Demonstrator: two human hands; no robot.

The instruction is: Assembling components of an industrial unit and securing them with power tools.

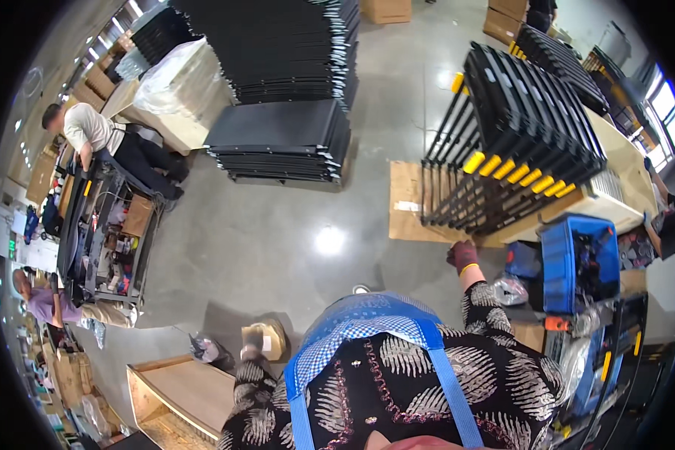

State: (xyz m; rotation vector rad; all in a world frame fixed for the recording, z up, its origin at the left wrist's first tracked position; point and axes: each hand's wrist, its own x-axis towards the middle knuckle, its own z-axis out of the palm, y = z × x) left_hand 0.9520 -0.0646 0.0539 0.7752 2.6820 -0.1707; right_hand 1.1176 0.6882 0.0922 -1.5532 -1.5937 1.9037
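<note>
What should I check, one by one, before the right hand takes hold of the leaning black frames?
1. Right hand near the frames: ok, it is at the lower end of the leaning black frames, by the cardboard sheet.
2. Right grip closed on a frame: cannot tell, the gloved fingers are too small to read.
3. Left hand free: not ok, it is on a small cardboard box.
4. Frames steady: ok, they lean in a row against the wooden bench.
5. Floor behind open: ok, bare concrete up to the flat black stack.
6. Blue crate out of the way: cannot tell, it stands close on the right.
</note>
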